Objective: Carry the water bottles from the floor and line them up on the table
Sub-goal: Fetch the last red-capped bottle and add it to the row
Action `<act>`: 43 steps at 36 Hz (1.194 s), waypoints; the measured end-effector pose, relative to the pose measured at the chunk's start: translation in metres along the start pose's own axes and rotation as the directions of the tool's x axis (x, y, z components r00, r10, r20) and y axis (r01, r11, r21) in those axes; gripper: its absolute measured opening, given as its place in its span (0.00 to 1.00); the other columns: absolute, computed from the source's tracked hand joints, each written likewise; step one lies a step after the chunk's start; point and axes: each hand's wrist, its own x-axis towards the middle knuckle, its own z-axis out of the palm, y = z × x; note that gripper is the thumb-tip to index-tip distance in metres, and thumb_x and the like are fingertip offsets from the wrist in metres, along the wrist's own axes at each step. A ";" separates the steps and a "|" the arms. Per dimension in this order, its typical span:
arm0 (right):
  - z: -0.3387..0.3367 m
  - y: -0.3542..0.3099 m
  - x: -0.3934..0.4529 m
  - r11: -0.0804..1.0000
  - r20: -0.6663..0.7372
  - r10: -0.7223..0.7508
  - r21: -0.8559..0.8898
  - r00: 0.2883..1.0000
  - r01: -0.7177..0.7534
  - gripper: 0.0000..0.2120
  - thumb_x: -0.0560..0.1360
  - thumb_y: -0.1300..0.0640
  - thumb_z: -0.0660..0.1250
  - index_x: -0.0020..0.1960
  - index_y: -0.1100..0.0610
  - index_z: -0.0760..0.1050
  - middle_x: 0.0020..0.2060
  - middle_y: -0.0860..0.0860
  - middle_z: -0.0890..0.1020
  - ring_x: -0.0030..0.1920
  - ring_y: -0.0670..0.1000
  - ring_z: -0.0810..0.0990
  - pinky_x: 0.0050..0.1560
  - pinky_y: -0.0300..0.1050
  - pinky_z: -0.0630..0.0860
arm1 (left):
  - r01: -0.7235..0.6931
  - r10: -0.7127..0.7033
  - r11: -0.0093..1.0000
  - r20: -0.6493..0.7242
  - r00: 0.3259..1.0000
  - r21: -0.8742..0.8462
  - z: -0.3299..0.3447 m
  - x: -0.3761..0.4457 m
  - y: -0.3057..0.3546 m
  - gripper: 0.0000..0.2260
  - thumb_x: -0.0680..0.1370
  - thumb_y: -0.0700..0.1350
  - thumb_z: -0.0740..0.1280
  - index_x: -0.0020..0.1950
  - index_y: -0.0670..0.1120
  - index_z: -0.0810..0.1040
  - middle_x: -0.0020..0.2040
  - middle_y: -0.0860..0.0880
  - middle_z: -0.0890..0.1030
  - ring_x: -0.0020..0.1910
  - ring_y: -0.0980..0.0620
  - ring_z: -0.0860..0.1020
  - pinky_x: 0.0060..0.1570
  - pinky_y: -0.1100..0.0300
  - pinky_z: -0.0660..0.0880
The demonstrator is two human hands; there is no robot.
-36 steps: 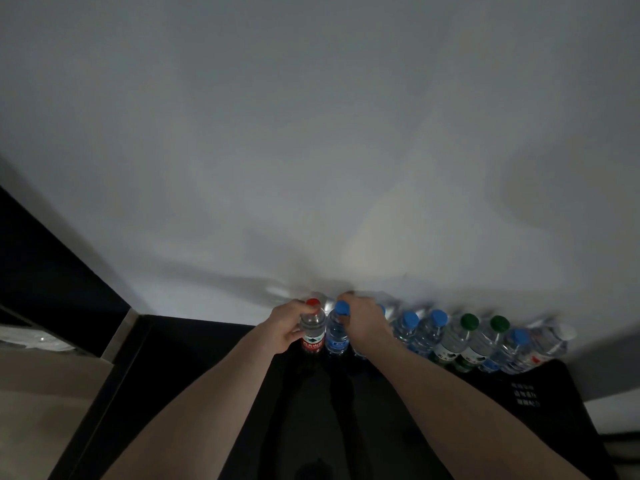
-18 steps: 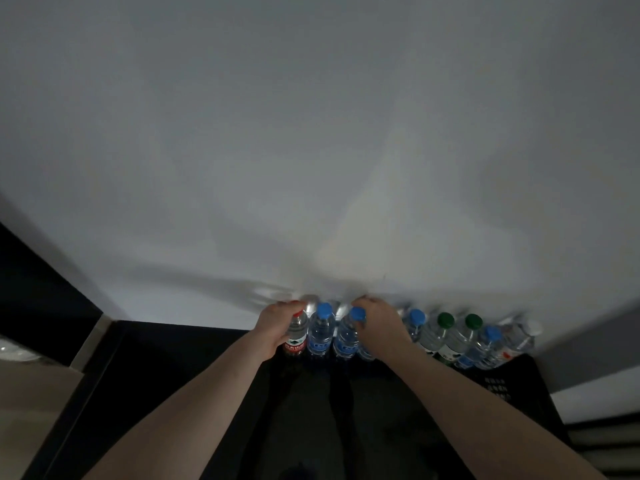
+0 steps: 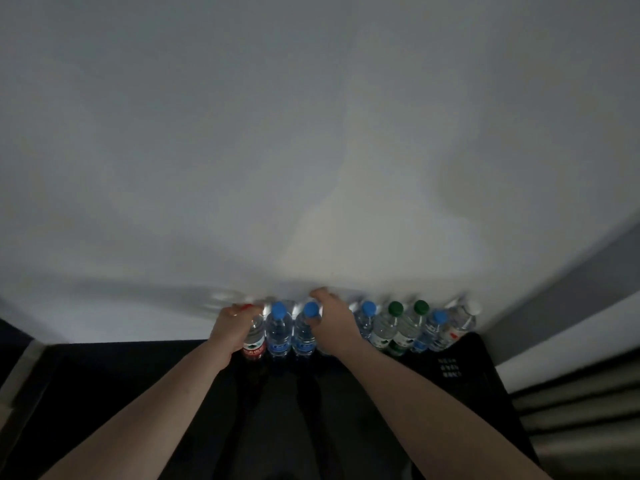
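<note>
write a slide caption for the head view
Left hand grips the red-capped bottle, right hand a blue-capped one, in the row on the dark table.

Both bare forearms stretched forward side by side, converging slightly toward the far edge. Left hand [image 3: 231,329] curled, fingers wrapped round something held upright, knuckles up. Right hand [image 3: 333,322] just beside it to the right, also curled in a grip (fingertips hidden past the knuckles). Wrists level, hands near each other but apart.
</note>
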 end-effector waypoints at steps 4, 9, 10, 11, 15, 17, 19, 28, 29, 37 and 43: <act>-0.037 0.030 -0.015 0.995 -0.201 -0.047 0.076 0.978 0.063 0.16 0.76 0.61 0.67 0.61 0.47 0.77 0.61 0.44 0.77 0.44 0.45 0.80 0.51 0.42 0.78 | -0.121 0.146 0.965 -0.096 0.985 0.233 0.007 -0.010 0.003 0.35 0.74 0.58 0.74 0.75 0.44 0.68 0.70 0.40 0.71 0.65 0.38 0.75 0.64 0.43 0.74; -0.112 0.106 -0.032 1.000 -0.464 0.029 0.015 0.886 -0.024 0.11 0.75 0.63 0.66 0.52 0.50 0.80 0.53 0.47 0.80 0.45 0.47 0.79 0.48 0.44 0.76 | -0.138 0.201 0.898 -0.112 0.973 0.418 0.019 -0.017 0.009 0.37 0.72 0.62 0.74 0.74 0.44 0.67 0.71 0.39 0.68 0.66 0.37 0.73 0.66 0.41 0.72; -0.126 0.122 -0.033 0.997 -0.487 0.069 -0.003 0.871 -0.080 0.11 0.75 0.64 0.66 0.52 0.52 0.81 0.54 0.50 0.80 0.49 0.51 0.80 0.52 0.47 0.76 | -0.127 0.191 0.897 -0.112 0.975 0.424 0.021 -0.017 0.010 0.38 0.72 0.62 0.74 0.75 0.44 0.67 0.71 0.40 0.68 0.66 0.37 0.73 0.66 0.42 0.72; -0.139 0.139 -0.035 0.990 -0.494 0.103 -0.032 0.864 -0.137 0.12 0.74 0.65 0.66 0.54 0.54 0.81 0.56 0.54 0.80 0.53 0.56 0.79 0.57 0.50 0.75 | -0.115 0.179 0.899 -0.116 0.977 0.423 0.024 -0.017 0.010 0.39 0.72 0.62 0.74 0.75 0.44 0.66 0.70 0.40 0.68 0.66 0.37 0.73 0.66 0.42 0.72; -0.171 0.196 -0.039 0.944 -0.392 0.247 -0.109 0.886 -0.312 0.19 0.73 0.65 0.68 0.64 0.61 0.77 0.63 0.64 0.76 0.61 0.65 0.76 0.65 0.55 0.70 | -0.097 0.169 0.905 -0.139 0.976 0.414 0.035 -0.017 0.005 0.42 0.72 0.62 0.74 0.77 0.43 0.62 0.72 0.39 0.66 0.68 0.36 0.71 0.66 0.42 0.71; -0.178 0.212 -0.039 0.926 -0.302 0.314 -0.113 0.900 -0.361 0.24 0.75 0.63 0.68 0.70 0.62 0.72 0.67 0.64 0.73 0.65 0.64 0.73 0.67 0.54 0.69 | -0.095 0.166 0.915 -0.151 0.974 0.391 0.040 -0.016 0.004 0.41 0.73 0.60 0.74 0.77 0.43 0.60 0.73 0.39 0.65 0.69 0.36 0.70 0.67 0.41 0.70; -0.182 0.222 -0.037 0.922 -0.245 0.341 -0.101 0.907 -0.374 0.25 0.76 0.65 0.66 0.72 0.63 0.68 0.67 0.65 0.73 0.66 0.64 0.73 0.65 0.52 0.70 | -0.087 0.160 0.924 -0.171 0.972 0.371 0.044 -0.013 0.004 0.41 0.73 0.59 0.74 0.77 0.42 0.60 0.72 0.39 0.65 0.68 0.36 0.70 0.67 0.40 0.70; -0.171 0.234 -0.021 0.879 -0.241 0.469 0.037 0.850 -0.475 0.19 0.79 0.60 0.64 0.69 0.61 0.67 0.60 0.67 0.78 0.60 0.68 0.77 0.53 0.52 0.72 | -0.008 0.097 0.942 -0.249 0.964 0.335 0.057 -0.001 0.003 0.39 0.73 0.64 0.72 0.72 0.43 0.60 0.68 0.40 0.64 0.64 0.39 0.71 0.63 0.43 0.72; -0.171 0.234 -0.019 0.868 -0.248 0.488 0.038 0.837 -0.495 0.18 0.79 0.60 0.64 0.67 0.61 0.67 0.59 0.67 0.78 0.60 0.68 0.77 0.54 0.53 0.72 | 0.002 0.089 0.942 -0.259 0.962 0.334 0.058 0.000 0.004 0.39 0.73 0.65 0.71 0.71 0.43 0.59 0.67 0.41 0.64 0.63 0.40 0.71 0.63 0.43 0.72; -0.168 0.236 -0.012 0.850 -0.272 0.514 0.033 0.813 -0.526 0.16 0.79 0.60 0.63 0.65 0.62 0.68 0.58 0.67 0.78 0.60 0.67 0.76 0.54 0.55 0.72 | 0.041 0.070 0.937 -0.300 0.951 0.347 0.062 0.004 0.005 0.41 0.72 0.65 0.72 0.72 0.43 0.59 0.67 0.40 0.65 0.63 0.40 0.70 0.63 0.44 0.72; -0.167 0.238 -0.020 0.870 -0.282 0.491 0.104 0.824 -0.482 0.23 0.78 0.58 0.65 0.72 0.59 0.66 0.61 0.67 0.77 0.61 0.67 0.76 0.57 0.55 0.72 | 0.035 0.105 0.908 -0.308 0.946 0.417 0.064 -0.004 0.003 0.43 0.74 0.67 0.69 0.75 0.41 0.57 0.70 0.38 0.62 0.66 0.36 0.69 0.66 0.41 0.71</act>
